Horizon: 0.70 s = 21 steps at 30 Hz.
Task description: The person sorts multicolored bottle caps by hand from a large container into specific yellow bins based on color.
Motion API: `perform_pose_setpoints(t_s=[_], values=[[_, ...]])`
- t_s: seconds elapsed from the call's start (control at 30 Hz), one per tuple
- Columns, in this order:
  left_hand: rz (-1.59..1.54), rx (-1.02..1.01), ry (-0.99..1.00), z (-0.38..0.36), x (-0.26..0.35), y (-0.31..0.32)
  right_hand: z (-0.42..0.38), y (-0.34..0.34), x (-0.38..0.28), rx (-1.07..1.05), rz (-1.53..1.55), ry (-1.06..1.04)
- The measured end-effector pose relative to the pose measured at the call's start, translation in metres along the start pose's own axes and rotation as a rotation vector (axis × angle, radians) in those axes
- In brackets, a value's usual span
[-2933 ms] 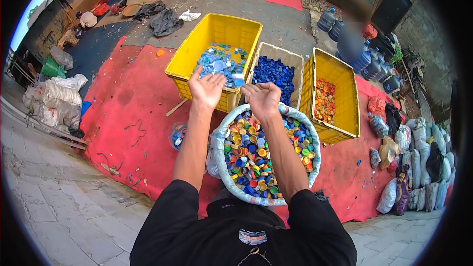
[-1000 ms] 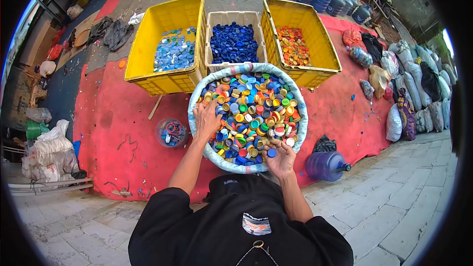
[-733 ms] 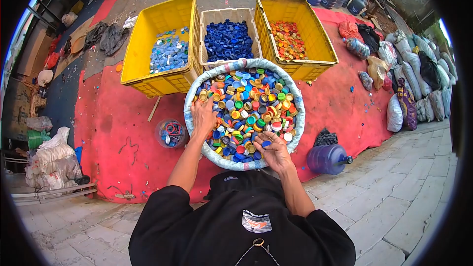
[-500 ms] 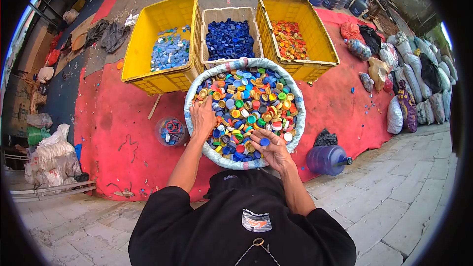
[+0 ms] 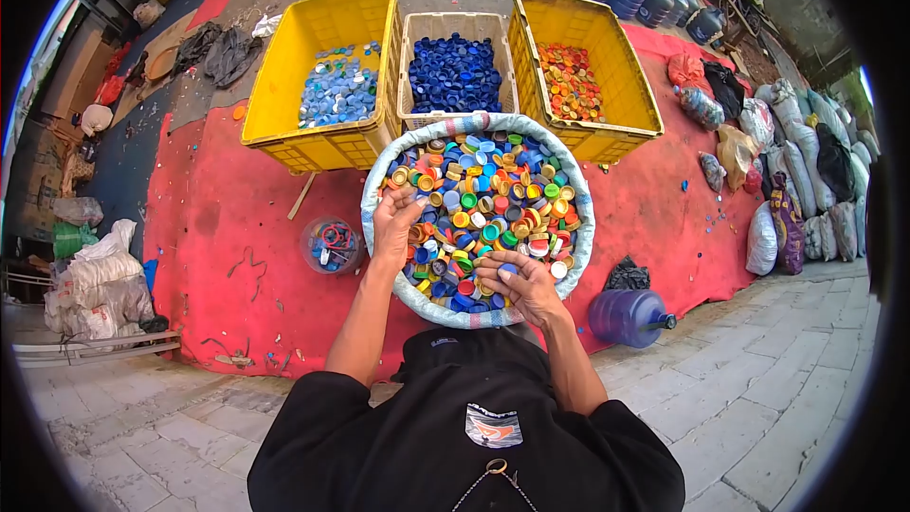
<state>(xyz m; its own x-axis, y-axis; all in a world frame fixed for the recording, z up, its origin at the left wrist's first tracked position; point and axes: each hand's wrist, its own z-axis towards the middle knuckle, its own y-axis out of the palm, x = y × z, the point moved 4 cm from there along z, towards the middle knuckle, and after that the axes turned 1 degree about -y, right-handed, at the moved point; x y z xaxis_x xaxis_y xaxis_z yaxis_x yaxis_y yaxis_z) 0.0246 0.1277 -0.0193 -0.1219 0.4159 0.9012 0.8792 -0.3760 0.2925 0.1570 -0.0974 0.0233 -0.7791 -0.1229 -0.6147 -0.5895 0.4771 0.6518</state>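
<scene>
A round tub (image 5: 381, 270) with a padded pale cloth rim is full of mixed plastic bottle caps (image 5: 493, 204). Over its left side is my left hand (image 5: 394, 228), its thumb and fingers pinched together on what looks like a small blue bottle cap (image 5: 420, 195). My right hand (image 5: 531, 292) is palm up at the tub's near right part, fingers curled, with a blue bottle cap (image 5: 508, 270) held against them. Beyond the tub stand a yellow crate (image 5: 270, 85) of light blue caps, a white crate (image 5: 411, 118) of dark blue caps, and a yellow crate (image 5: 621, 85) of orange and red caps.
A clear bucket (image 5: 332, 246) of small items is left of the tub, near a stick (image 5: 302, 196) on the red mat (image 5: 237, 265). To the right lies a large blue water jug (image 5: 626, 318) beside a black bag (image 5: 627, 275). Filled sacks (image 5: 806, 161) line the far right.
My left hand has drawn back slightly from the caps, with a bluish cap now showing at its fingertips. My right hand keeps its blue cap. The whole view has shifted a little.
</scene>
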Motion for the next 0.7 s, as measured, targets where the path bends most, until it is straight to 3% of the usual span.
perform_pose_setpoints(t_s=[0.03,0.13,0.27,0.4,0.57,0.7], values=[[-0.343,-0.076,-0.094,-0.011,0.007,0.011,-0.002,0.006,-0.003,-0.023,-0.013,-0.024],[-0.685,-0.133,-0.210,-0.030,0.009,0.020,0.004,0.006,-0.002,-0.070,-0.142,-0.069],[-0.801,-0.123,-0.287,-0.035,-0.022,0.016,0.012,-0.001,0.004,-0.023,-0.182,-0.066],[-0.832,-0.223,-0.455,-0.054,-0.026,0.026,0.017,0.001,0.003,0.012,-0.113,-0.072],[-0.299,-0.353,-0.343,-0.079,-0.015,0.053,0.019,0.006,-0.006,-0.003,-0.302,-0.088],[-0.249,-0.562,-0.284,-0.087,-0.005,0.072,0.017,0.016,-0.010,-0.080,-0.341,-0.129]])
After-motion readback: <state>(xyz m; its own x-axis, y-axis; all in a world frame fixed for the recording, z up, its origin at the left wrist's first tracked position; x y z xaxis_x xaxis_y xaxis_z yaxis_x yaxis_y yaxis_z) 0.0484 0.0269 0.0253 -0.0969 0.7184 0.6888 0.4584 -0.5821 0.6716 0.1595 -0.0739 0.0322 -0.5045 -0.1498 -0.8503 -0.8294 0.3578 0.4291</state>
